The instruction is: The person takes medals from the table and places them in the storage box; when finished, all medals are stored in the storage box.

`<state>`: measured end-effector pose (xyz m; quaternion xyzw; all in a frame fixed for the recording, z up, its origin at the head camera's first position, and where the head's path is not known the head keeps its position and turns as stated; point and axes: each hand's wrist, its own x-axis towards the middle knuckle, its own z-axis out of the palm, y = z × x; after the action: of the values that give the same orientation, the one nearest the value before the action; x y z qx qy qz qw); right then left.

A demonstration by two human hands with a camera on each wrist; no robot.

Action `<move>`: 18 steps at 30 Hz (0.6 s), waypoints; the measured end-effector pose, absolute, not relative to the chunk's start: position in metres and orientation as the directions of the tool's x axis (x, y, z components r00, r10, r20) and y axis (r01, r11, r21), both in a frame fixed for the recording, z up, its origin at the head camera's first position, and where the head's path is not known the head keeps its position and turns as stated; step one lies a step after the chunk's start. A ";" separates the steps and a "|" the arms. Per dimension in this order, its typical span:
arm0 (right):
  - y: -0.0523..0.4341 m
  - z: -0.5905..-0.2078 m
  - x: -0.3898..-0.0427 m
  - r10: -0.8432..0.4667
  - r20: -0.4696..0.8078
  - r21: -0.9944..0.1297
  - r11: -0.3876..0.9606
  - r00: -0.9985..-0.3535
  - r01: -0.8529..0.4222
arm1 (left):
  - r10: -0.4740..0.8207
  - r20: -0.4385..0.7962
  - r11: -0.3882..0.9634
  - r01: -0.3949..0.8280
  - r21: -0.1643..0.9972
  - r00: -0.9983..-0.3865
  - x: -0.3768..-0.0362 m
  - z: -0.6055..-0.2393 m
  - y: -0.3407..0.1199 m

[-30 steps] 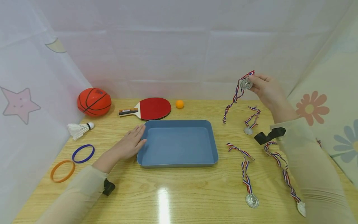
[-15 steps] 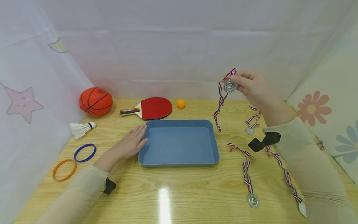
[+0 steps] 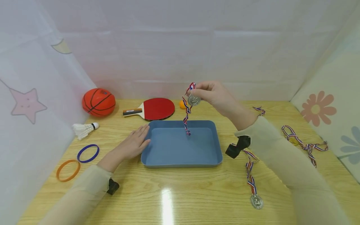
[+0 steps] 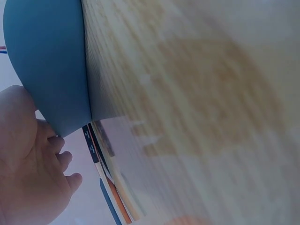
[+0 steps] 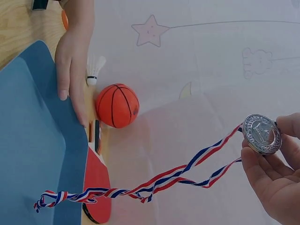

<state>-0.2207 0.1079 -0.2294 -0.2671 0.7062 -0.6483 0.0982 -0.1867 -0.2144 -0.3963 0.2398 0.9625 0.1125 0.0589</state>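
Note:
A silver medal on a red, white and blue ribbon is pinched between the thumb and fingers of my right hand. Its knotted ribbon hangs down over the back part of the blue tray. In the right wrist view the medal faces the camera. My left hand lies with straight fingers against the tray's left rim. Seen from the left wrist, that hand touches the tray's outer wall.
Behind the tray are a red paddle, an orange ball and a small basketball. A shuttlecock, blue wristband and orange wristband lie left. At right lie another silver medal and a gold one.
My right hand has carried the silver medal leftward from the back right to over the tray, bringing the ribbon's end above it. My left hand has stayed at the tray's left rim.

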 end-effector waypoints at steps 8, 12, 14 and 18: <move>0.065 -0.245 -0.226 -0.535 0.203 -0.961 0.053 -0.820 -0.273 | 0.468 -0.063 0.863 0.440 0.247 -0.882 -0.187 -0.397 -0.214; 0.048 -0.254 -0.225 -0.535 0.173 -0.961 0.092 -0.827 -0.261 | 0.458 -0.073 0.868 0.429 0.249 -0.886 -0.187 -0.397 -0.213; 0.042 -0.259 -0.224 -0.539 0.152 -0.963 0.107 -0.828 -0.247 | 0.453 -0.079 0.872 0.422 0.248 -0.888 -0.188 -0.396 -0.213; 0.031 -0.275 -0.221 -0.561 0.088 -0.955 0.188 -0.823 -0.230 | 0.443 -0.085 0.877 0.412 0.248 -0.892 -0.188 -0.395 -0.211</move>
<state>-0.2209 0.0313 -0.2745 -0.2609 0.7574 -0.5813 0.1423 -0.1883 -0.2114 -0.3952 0.2213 0.9662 0.1125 0.0700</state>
